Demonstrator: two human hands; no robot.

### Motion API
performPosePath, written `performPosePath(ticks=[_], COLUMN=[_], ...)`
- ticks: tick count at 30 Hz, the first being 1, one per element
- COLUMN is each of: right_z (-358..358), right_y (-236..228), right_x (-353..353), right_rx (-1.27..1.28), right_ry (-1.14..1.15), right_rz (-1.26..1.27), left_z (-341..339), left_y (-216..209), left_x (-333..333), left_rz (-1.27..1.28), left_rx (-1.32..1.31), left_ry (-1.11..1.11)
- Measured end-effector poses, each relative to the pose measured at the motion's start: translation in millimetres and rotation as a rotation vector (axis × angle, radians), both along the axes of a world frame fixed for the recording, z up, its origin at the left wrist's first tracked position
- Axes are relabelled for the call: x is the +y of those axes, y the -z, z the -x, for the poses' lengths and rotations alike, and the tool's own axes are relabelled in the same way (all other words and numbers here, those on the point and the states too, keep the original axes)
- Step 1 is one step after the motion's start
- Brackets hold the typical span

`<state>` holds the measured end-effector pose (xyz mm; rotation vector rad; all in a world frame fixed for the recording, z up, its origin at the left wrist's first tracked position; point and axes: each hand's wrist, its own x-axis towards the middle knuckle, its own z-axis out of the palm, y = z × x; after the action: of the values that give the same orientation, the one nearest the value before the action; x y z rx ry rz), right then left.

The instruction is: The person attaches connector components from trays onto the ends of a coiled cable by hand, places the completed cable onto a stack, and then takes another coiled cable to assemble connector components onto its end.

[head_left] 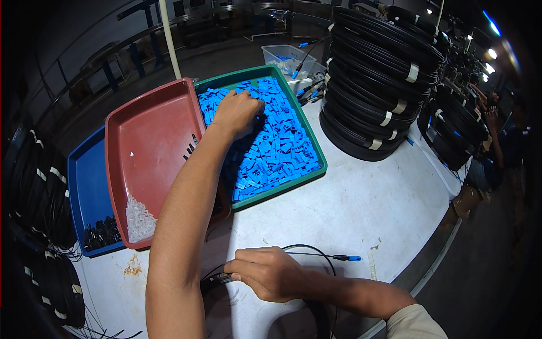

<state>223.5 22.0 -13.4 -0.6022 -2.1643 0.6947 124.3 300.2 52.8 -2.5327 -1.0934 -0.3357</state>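
Note:
My left hand [240,113] reaches far forward over a green tray [280,199] heaped with small blue plastic connector pieces [276,152]. Its fingers are curled downward among the pieces, and whatever lies between them is hidden. Close to me, my right hand [265,273] is closed, its thumb and fingers pinching a black cable [217,279] near a dark fitting. Behind that hand the cable loops, and one end with a blue-tipped connector [347,257] rests on the white table.
A red tray [152,124] holding clear plastic bits [139,220] overlaps a blue tray [84,169] with black parts. Tall stacks of coiled black cable [378,85] stand at right, more coils [53,186] at left. A clear bin [288,56] sits behind. Another person is at far right.

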Motion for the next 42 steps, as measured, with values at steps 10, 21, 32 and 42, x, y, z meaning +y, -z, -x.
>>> performPosePath(ticks=[10, 21, 32, 42], right_z=[1, -5, 1, 2], right_y=[-6, -11, -18, -19], right_x=[-4, 3, -3, -4], right_rx=[-0.022, 0.072, 0.148, 0.179], right_ry=[0.007, 0.047, 0.056, 0.055], right_rz=[0.039, 0.120, -0.036, -0.075], left_z=[26, 118, 137, 121], left_y=[-6, 8, 52, 44], left_x=[-30, -222, -299, -316], left_rz=[0.105, 0.420, 0.648, 0.505], left_rx=[-0.477, -1.121, -1.393, -1.231], left_ry=[0.293, 0.290, 0.163, 0.019])
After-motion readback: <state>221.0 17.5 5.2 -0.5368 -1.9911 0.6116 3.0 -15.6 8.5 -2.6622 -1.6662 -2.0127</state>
